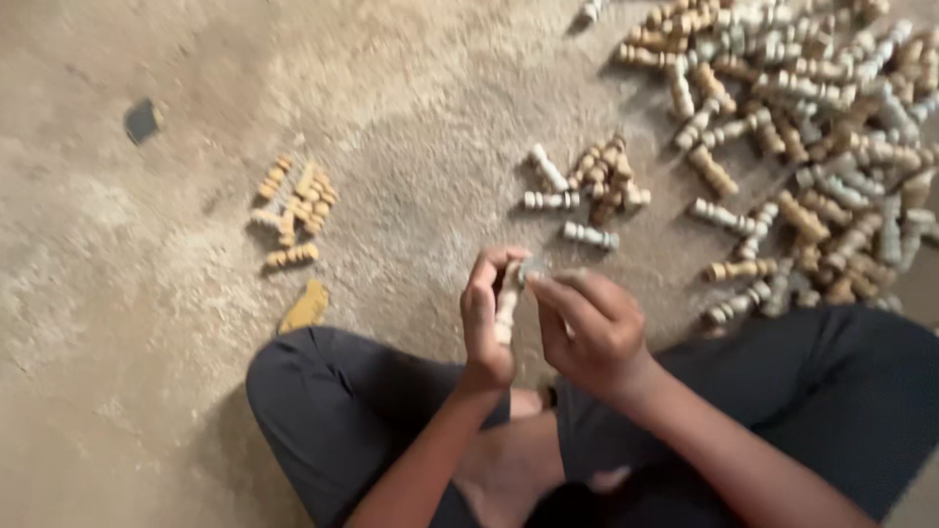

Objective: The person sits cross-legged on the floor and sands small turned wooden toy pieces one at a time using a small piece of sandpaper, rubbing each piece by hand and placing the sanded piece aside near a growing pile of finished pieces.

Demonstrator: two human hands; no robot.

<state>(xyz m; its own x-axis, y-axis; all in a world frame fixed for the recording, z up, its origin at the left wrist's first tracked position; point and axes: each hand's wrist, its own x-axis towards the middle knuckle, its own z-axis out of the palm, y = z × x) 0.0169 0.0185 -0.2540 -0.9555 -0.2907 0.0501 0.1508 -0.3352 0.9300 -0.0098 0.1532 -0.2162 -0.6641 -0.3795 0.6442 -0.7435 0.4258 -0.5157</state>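
My left hand (485, 318) grips a small pale turned wooden piece (508, 301), held upright between thumb and fingers. My right hand (587, 328) is closed against the top of the same piece, fingertips pinching something small and grey at its upper end. Both hands hover above my crossed legs in dark trousers (342, 411). A large heap of similar turned wooden pieces (812, 137) lies on the ground to the upper right.
A small cluster of tan and white wooden pieces (592, 186) lies just beyond my hands. Another small group (296, 210) lies to the left, with a yellow scrap (306, 307) near my knee. A dark flat object (142, 120) sits on the sandy ground at far left.
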